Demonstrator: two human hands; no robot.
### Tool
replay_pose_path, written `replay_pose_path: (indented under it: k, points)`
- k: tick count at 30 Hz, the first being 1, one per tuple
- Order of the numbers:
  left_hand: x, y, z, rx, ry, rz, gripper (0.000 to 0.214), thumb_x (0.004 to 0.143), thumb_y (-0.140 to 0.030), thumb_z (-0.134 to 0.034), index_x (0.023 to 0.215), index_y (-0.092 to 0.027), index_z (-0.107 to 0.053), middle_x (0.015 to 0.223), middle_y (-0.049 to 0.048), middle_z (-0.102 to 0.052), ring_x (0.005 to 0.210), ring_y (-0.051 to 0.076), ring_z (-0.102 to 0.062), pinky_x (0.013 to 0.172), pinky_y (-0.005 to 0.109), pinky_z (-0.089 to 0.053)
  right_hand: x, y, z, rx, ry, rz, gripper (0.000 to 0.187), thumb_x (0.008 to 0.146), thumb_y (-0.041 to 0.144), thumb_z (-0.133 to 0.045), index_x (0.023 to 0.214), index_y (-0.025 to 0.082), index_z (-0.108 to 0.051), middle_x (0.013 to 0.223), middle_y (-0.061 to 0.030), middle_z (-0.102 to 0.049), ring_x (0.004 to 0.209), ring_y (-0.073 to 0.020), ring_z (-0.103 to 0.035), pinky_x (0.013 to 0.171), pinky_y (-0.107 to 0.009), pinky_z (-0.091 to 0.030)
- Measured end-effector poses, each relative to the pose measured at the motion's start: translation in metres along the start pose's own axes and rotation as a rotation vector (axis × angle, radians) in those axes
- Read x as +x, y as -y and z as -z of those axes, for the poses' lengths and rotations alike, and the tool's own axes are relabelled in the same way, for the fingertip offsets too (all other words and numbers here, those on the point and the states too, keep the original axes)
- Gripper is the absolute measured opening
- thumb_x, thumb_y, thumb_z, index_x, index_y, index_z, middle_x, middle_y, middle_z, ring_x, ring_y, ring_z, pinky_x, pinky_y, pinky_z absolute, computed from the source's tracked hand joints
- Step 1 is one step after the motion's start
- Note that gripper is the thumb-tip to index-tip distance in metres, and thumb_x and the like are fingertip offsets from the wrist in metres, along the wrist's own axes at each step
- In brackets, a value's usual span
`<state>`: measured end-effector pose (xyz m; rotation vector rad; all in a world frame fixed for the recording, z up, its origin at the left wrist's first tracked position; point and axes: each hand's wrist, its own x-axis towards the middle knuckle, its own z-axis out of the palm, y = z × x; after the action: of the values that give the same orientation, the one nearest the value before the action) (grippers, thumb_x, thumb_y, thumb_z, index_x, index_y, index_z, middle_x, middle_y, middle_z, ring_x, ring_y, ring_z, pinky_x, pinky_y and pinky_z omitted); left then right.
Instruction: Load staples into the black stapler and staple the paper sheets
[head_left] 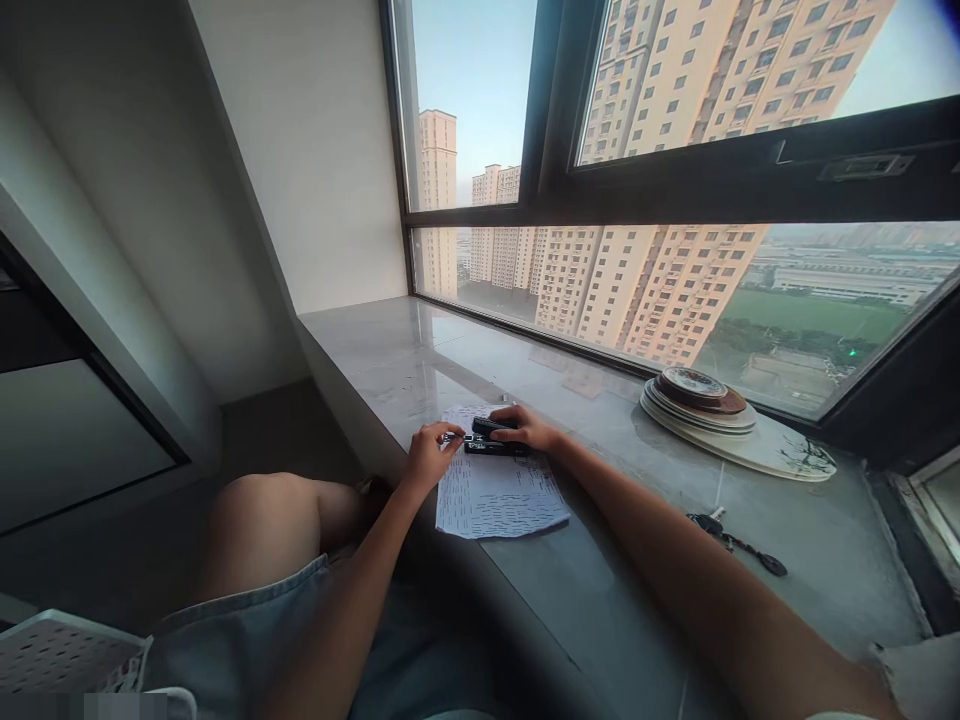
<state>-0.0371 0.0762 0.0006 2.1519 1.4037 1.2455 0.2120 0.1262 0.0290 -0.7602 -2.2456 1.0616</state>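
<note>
White tray: at the near left corner we see a perforated white tray (60, 655), cut off by the frame
Knee: a bare knee (255, 530) rises left of the window sill (390, 350), above a denim hem
Left hand: the left hand (429, 455) is closed in a pinch, fingertips on the silvery left end of the stapler
Stapler: what we take to be a black stapler (491, 442) lies across the far edge of the sheet, between the two hands, near the sill's near edge
Sheet: a printed sheet (499, 500) lies flat on the sill, and its near corner hangs slightly over the edge
Right hand: the right hand (526, 428) is curled over the top of the stapler from the right, fingers pressed on its upper arm
Plates: a stack of patterned plates (701, 395) sits on a large pale round plate (772, 450), well to the right by the window (675, 290)
Keys: a bunch of keys (739, 540) lies near right, apart from everything else
Risk: we judge that the left fingertips are close enough to the metal end to get nipped if the right hand presses down, and that the sheet could slide off the smooth sill, since only the stapler weighs it down
Hard to make out: the print is too small to read, we cannot tell whether the stapler's mouth bites the paper or merely rests on it, and the right fingers hide its top
</note>
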Motion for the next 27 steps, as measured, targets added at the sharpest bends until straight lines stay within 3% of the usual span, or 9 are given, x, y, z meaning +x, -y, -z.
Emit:
replay_pose_path:
  k: [27]
  points:
    - [0.0024,-0.0007,0.0087,0.036,0.064,0.073,0.016,0.087,-0.030,-0.064,0.094,-0.024,-0.077,0.073,0.0003,-0.067,0.069,0.016,-0.061,0.062,0.024,-0.043,-0.0003,0.0030,0.0005,0.008,0.004,-0.003,0.041,0.084,0.055,-0.066,0.087,0.014,-0.066,0.074,0.0005,-0.053,0.069,-0.0143,-0.048,0.060,-0.025,-0.037]
